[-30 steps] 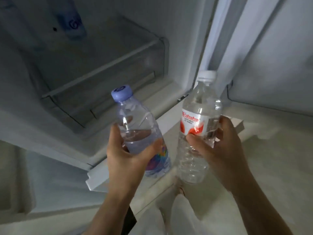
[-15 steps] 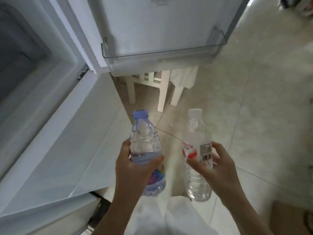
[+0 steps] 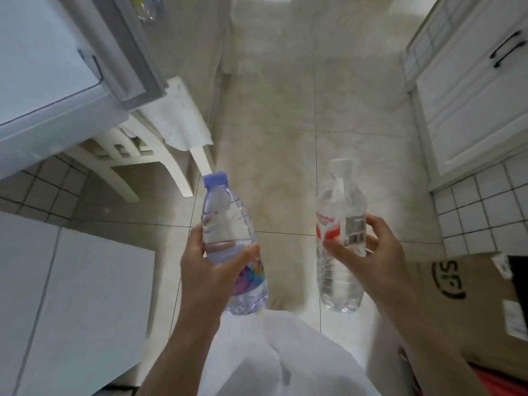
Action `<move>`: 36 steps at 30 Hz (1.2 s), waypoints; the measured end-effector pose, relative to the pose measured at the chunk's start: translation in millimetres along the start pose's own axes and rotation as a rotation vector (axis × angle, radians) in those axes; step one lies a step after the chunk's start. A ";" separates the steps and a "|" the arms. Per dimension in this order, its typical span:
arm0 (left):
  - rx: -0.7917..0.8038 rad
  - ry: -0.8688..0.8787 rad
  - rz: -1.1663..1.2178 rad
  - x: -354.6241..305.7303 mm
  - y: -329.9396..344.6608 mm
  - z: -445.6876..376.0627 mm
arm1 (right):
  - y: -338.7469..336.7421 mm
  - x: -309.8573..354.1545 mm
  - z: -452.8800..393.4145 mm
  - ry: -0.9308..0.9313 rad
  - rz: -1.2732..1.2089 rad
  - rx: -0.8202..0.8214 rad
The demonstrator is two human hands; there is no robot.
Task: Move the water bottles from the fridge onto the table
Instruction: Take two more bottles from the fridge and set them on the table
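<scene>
Both grips full: left hand (image 3: 213,270) wraps the mid-body of the clear plastic bottle w/ lilac cap and multicolour label (image 3: 231,241), thumb across the front, fingers curled behind. Right hand (image 3: 368,252) pinches the taller clear plastic bottle w/ white cap and red-and-white label (image 3: 341,238) at the label band — thumb on the near face, fingers round the far side. Neither bottle rests on anything; both hang over the pale tiled floor (image 3: 285,124), caps tipped up and away from the person, long axes running roughly near-to-far, bottles well apart from each other.

Key relation: no table top is clearly in view, so the set-down spot can't be fixed from here. Only candidate-looking thing is the white wooden piece of furniture w/ a white cloth draped on it (image 3: 171,118), ahead-left, partly tucked under the open white fridge door (image 3: 57,67) (could be a chair or small table — can't tell). If that's the target, left hand is nearer, and the door's lower corner overhangs it, so approach needs to come in low and from the right.

Room otherwise: wide open floor straight ahead. Right side hemmed by a brown cardboard box (image 3: 468,304) near the right forearm, then white panelled cabinets w/ dark handles (image 3: 471,90) further off. A white appliance face (image 3: 71,310) sits near-left.
</scene>
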State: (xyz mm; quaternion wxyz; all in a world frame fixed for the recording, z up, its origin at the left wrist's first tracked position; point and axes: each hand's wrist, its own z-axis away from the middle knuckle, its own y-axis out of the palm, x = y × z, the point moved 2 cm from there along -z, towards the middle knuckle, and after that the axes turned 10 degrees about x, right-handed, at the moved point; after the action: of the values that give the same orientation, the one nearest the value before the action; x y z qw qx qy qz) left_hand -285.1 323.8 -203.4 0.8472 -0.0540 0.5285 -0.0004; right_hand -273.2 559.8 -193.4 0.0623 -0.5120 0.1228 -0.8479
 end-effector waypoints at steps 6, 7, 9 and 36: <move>0.089 -0.024 -0.043 -24.3 56.7 -53.6 | -34.7 0.8 -50.4 0.063 -0.123 -0.058; 0.090 -0.028 -0.046 -28.4 62.5 -65.2 | -35.9 2.4 -61.1 0.071 -0.139 -0.056; 0.103 -0.036 -0.058 -37.8 72.8 -90.8 | -36.4 8.1 -84.3 0.078 -0.154 -0.045; -0.084 -0.051 -0.042 -199.8 156.6 -460.8 | -99.1 204.1 -498.0 -0.010 0.004 0.109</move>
State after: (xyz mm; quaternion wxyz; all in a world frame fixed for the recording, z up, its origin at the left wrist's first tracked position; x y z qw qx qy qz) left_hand -794.7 449.1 -239.7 0.8572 -0.1008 0.5051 0.0054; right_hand -806.7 679.9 -214.2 0.0923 -0.5117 0.0772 -0.8507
